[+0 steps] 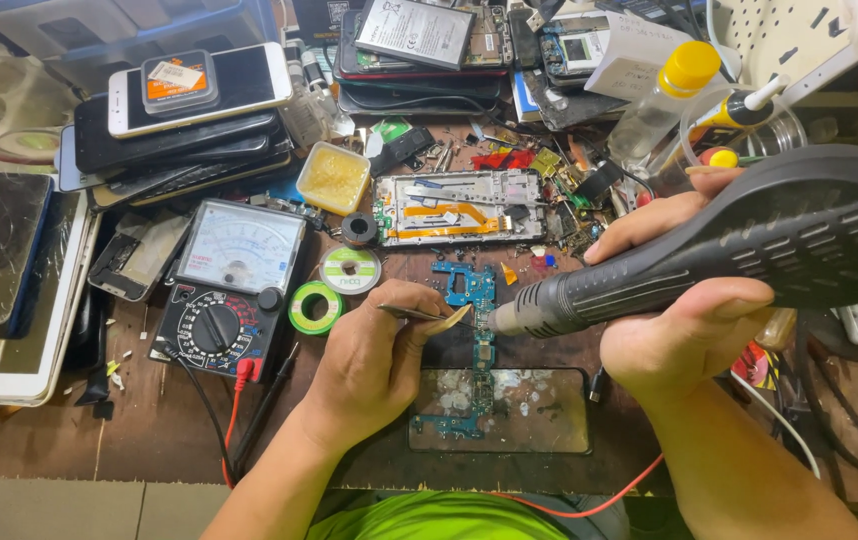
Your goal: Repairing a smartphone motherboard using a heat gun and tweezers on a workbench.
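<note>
A cluttered wooden workbench [149, 430] fills the view, seen from above a seated person. At three o'clock, the person's right hand [684, 325] is wrapped around the grey handle of a large black hot-air tool [749, 250], whose metal nozzle points toward nine o'clock and ends just above a slim blue circuit board [476, 290]. That board lies at the centre, running from twelve to six o'clock, between both hands, its lower end resting on a dark glass panel [529, 415] at six o'clock. The left hand [369, 365], at seven o'clock from the board, pinches metal tweezers [424, 315] whose tips reach the board right beside the nozzle.

At nine o'clock sits an analogue multimeter [229, 290] with a pale dial face and red and black leads. At eleven o'clock, a stack of phones [189, 130] carries a small dark rectangular box with an orange label [179, 80] on top. At twelve o'clock lies an open phone frame [459, 208] with an orange ribbon, and to its nine o'clock a square tub of yellowish paste [334, 177]. At one o'clock stands a clear bottle with a yellow cap [664, 100]. Two green solder reels [334, 288] lie beside the multimeter.
</note>
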